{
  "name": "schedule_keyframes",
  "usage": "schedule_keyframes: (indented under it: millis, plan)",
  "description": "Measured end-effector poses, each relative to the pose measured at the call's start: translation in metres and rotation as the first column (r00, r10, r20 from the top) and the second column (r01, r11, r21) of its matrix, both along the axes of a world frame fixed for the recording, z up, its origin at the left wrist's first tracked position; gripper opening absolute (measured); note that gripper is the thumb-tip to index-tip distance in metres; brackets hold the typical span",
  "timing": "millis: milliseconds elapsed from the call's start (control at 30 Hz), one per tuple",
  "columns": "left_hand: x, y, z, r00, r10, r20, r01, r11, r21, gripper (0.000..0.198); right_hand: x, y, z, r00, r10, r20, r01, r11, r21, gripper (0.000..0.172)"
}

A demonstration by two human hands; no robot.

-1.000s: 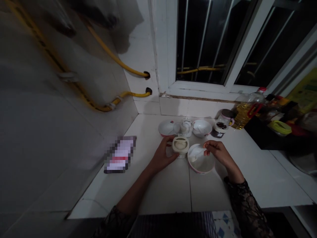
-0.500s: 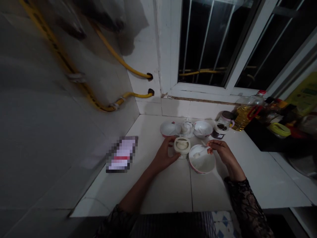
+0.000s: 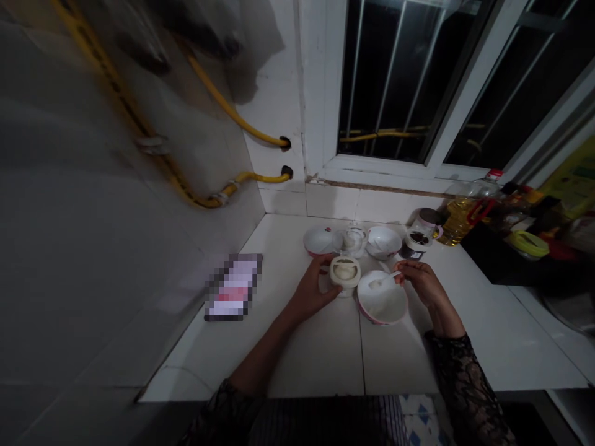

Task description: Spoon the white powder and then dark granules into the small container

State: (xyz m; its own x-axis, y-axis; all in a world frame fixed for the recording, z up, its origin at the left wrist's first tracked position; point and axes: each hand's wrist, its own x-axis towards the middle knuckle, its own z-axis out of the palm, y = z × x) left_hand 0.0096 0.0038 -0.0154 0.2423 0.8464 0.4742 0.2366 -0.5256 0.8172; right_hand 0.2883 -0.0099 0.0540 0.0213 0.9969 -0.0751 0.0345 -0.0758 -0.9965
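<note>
My left hand (image 3: 312, 291) is closed around the side of a small pale jar (image 3: 344, 284) that stands on the counter, its top uncovered and whitish contents showing. Between the fingers of my right hand (image 3: 421, 282) is the handle of a small white spoon (image 3: 389, 277). The spoon's bowl hangs over a white bowl (image 3: 383, 310) with a pinkish outside, and a little pale stuff seems to lie in the spoon. Some whitish matter shows inside the bowl, too dim to name. Jar and bowl stand side by side.
Behind the jar stand a left white bowl (image 3: 320, 240), a white container (image 3: 354, 240) and a right white bowl (image 3: 383, 241). A dark-labelled jar (image 3: 415, 246) and an oil bottle (image 3: 458, 217) are farther right. A blurred-out phone (image 3: 233, 288) lies left on the white counter (image 3: 307, 365).
My right hand has drawn the spoon slightly up and to the right over the bowl. My left hand keeps its hold on the jar. The whole view has shifted a little.
</note>
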Motion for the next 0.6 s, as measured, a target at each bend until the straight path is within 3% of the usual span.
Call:
schedule_keyframes:
  millis: [167,300,367,433,500,533,600]
  plan:
    - [0.000,-0.001,0.000,1.000,-0.004,0.013,0.004,1.000,0.002,0.061,-0.011,0.004,0.001,0.996,-0.077,-0.047,0.081,0.993,0.086,0.029]
    - [0.001,-0.001,0.000,1.000,-0.006,0.024,0.007,1.000,-0.007,0.063,-0.029,0.003,0.000,0.985,-0.156,0.069,0.126,0.941,0.315,0.029]
    - [0.002,-0.001,0.000,1.000,-0.014,0.028,0.014,1.000,-0.005,0.063,-0.039,-0.001,-0.002,0.951,-0.214,0.223,0.077,0.863,0.499,0.024]
    - [0.002,-0.001,0.001,0.999,-0.018,0.029,0.018,1.000,-0.005,0.062,-0.047,-0.006,-0.003,0.871,-0.260,0.417,-0.108,0.726,0.679,0.020]
    - [0.002,-0.001,0.002,0.999,-0.017,0.029,0.018,1.000,-0.006,0.061,-0.052,-0.010,-0.003,0.764,-0.289,0.577,-0.341,0.578,0.742,0.019]
    - [0.002,-0.001,0.001,0.999,-0.016,0.031,0.016,1.000,-0.005,0.062,-0.053,-0.011,-0.003,0.725,-0.295,0.622,-0.417,0.530,0.738,0.021]
    - [0.002,0.000,0.001,0.999,-0.014,0.036,0.014,1.000,-0.006,0.063,-0.051,-0.014,-0.001,0.710,-0.313,0.631,-0.430,0.517,0.740,0.022]
